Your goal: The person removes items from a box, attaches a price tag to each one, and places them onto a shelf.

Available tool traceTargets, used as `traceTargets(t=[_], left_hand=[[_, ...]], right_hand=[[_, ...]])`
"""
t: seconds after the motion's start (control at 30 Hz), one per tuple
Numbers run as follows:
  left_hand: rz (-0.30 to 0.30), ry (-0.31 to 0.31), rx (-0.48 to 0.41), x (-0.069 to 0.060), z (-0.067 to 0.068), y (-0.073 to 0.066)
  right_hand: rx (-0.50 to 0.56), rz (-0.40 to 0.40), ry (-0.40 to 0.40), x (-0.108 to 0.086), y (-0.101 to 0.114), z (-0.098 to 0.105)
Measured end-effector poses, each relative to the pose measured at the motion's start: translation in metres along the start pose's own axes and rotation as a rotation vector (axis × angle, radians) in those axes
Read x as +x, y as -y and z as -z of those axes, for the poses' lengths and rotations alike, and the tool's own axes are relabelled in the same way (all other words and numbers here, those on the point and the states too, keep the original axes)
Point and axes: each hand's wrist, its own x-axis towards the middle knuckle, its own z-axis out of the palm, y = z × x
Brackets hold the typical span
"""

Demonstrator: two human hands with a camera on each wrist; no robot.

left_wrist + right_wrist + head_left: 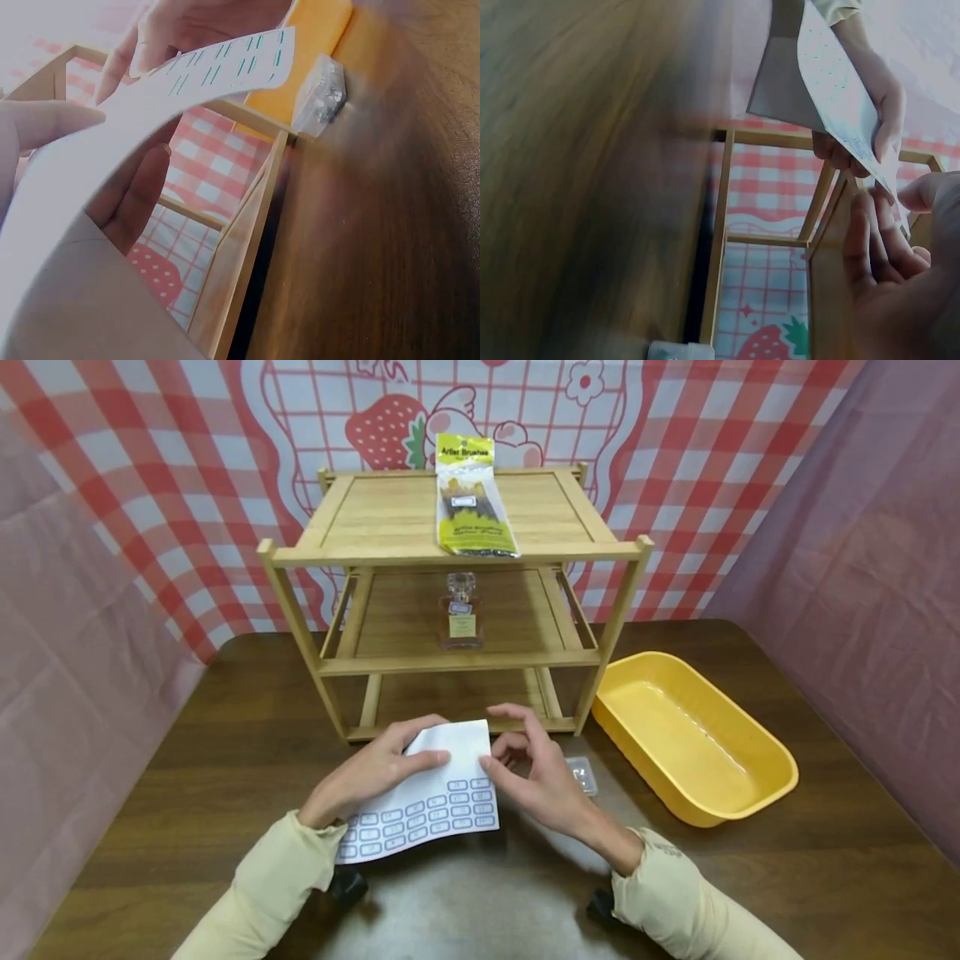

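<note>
A white sheet of labels (427,818) with rows of blue-framed stickers is held up above the table, its upper part bare. My left hand (386,768) grips it by the left side, thumb on the front and fingers behind. At the right edge, my right hand (540,777) pinches the sheet beside the top row of labels, thumb in front. Its fingers (877,240) curl behind the sheet in the right wrist view, and the index finger is raised off it. Whether a label is lifting there is too small to tell.
A three-tier wooden rack (457,664) stands ahead. On its top lies a labelled packet of artist brushes (476,497); a labelled perfume bottle (461,614) stands on the middle shelf. A yellow basin (697,735) sits to the right, and a small clear box (582,775) lies beside my right hand.
</note>
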Motion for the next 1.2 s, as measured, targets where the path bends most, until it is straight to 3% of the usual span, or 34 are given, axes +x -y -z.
traceTargets(t=[0.2, 0.33, 0.43, 0.6, 0.93, 1.2], left_hand=[[-0.031, -0.079, 0.023, 0.003, -0.001, 0.000], [-0.058, -0.146, 0.054, 0.006, -0.005, 0.000], [-0.053, -0.176, 0.047, 0.007, -0.007, 0.001], [-0.056, -0.188, 0.021, 0.009, -0.009, 0.001], [-0.063, -0.169, -0.079, 0.009, -0.012, 0.001], [-0.110, -0.220, -0.118, 0.011, -0.016, 0.006]], right_hand=[[-0.285, 0.246, -0.077, -0.001, -0.005, 0.002], [-0.427, 0.389, -0.069, -0.001, -0.006, -0.001], [-0.509, 0.442, -0.047, -0.001, -0.006, -0.004], [-0.584, 0.437, -0.034, -0.004, -0.009, -0.007], [-0.629, 0.437, -0.040, -0.005, -0.009, -0.009], [-0.677, 0.465, -0.065, -0.006, -0.007, -0.011]])
